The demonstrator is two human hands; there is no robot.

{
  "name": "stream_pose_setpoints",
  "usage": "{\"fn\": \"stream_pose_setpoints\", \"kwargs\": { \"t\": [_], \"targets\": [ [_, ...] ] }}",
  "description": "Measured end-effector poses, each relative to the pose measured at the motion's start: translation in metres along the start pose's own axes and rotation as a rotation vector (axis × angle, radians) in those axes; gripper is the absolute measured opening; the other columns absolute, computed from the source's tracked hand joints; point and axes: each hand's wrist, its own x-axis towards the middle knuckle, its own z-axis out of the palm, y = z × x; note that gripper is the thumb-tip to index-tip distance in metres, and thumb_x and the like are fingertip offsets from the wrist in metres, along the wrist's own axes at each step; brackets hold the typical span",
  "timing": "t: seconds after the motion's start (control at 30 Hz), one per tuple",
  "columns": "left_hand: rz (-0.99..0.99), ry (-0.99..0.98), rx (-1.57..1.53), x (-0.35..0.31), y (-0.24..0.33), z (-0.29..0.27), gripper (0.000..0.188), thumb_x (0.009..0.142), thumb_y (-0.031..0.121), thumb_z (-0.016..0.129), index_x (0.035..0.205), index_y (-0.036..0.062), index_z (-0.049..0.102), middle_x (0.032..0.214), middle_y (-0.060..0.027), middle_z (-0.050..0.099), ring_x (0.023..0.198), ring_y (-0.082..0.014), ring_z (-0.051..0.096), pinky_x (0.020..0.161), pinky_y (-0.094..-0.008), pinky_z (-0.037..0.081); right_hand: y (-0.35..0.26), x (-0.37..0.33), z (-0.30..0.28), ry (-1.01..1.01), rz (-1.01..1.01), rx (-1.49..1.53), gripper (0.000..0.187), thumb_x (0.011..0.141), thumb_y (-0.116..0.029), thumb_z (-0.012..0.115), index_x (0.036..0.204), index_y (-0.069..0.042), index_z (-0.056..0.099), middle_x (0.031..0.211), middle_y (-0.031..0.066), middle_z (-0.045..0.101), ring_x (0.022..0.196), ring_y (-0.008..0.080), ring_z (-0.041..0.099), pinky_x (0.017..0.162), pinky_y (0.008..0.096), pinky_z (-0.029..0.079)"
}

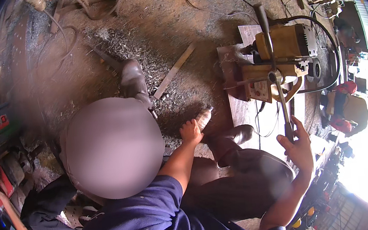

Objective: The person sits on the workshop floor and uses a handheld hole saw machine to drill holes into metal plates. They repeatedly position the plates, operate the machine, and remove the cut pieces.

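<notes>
Two hands busy, left hand gripping plastic bottle, right hand closed round drill lever

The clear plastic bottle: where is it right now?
In the head view, just right of centre, the clear plastic bottle is gripped in the left hand, above a brown boot and left of the yellow drill machine.
</notes>
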Motion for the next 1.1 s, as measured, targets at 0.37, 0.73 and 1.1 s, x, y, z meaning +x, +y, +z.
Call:
{"fn": "stream_pose_setpoints", "kwargs": {
  "t": [0.37, 0.73, 1.1],
  "targets": [
    [-0.07, -0.013, -0.173, 0.038, 0.007, -0.031, 0.063, 0.074, 0.04, 0.077, 0.124, 0.007, 0.058, 0.125, -0.0155, 0.066, 0.122, -0.0343, 0.061, 0.102, -0.0573, 0.047, -0.007, 0.001, 0.0, 0.008, -0.013, 0.055, 0.073, 0.084, -0.027, 0.083, 0.149, -0.009, 0.053, 0.093, 0.0113, 0.07, 0.086, 0.0217, 0.067, 0.081, 0.0398, 0.054],
    [0.129, 0.162, -0.064, 0.099, 0.053, -0.166, 0.063, 0.078, 0.036, 0.081, 0.134, 0.0114, 0.063, 0.137, -0.0148, 0.061, 0.132, -0.0369, 0.054, 0.108, -0.0598, 0.042, 0.001, 0.005, 0.0, 0.037, -0.095, -0.048, 0.07, 0.09, -0.028, 0.081, 0.151, -0.01, 0.051, 0.095, 0.0139, 0.07, 0.075, 0.0203, 0.065, 0.063, 0.0354, 0.052],
    [0.03, 0.151, -0.078, 0.094, 0.051, -0.165, 0.065, 0.081, 0.035, 0.08, 0.138, 0.0124, 0.06, 0.143, -0.0147, 0.057, 0.138, -0.0366, 0.049, 0.111, -0.0641, 0.038, -0.002, 0.005, -0.001, 0.03, -0.067, -0.044, 0.071, 0.092, -0.035, 0.078, 0.153, -0.012, 0.049, 0.102, 0.0164, 0.069, 0.066, 0.016, 0.064, 0.052, 0.0318, 0.051]
  ]
}}
